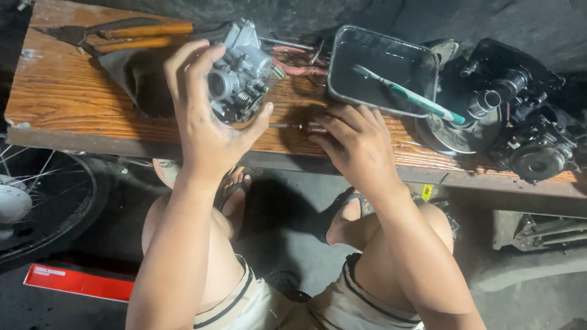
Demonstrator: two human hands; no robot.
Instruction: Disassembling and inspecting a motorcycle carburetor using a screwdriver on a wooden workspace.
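My left hand [205, 125] grips the metal carburetor [241, 70] near the wooden bench's [55, 98] middle; my right hand [354, 143] pinches a small screwdriver [299, 126] at the front edge. A black tray [382, 70] with toothbrush [406, 95] sits behind, pliers [122, 33] at the back-left corner.

The person's arms are bare to past the elbows, with no sleeves, watch or rings, and the left hand [205, 131] and right hand [358, 146] are gloveless, smudged with dark grime. They wear pale beige shorts [269, 305] trimmed with a dark stripe. Dark-strapped flip-flops [235, 192] are on both feet.
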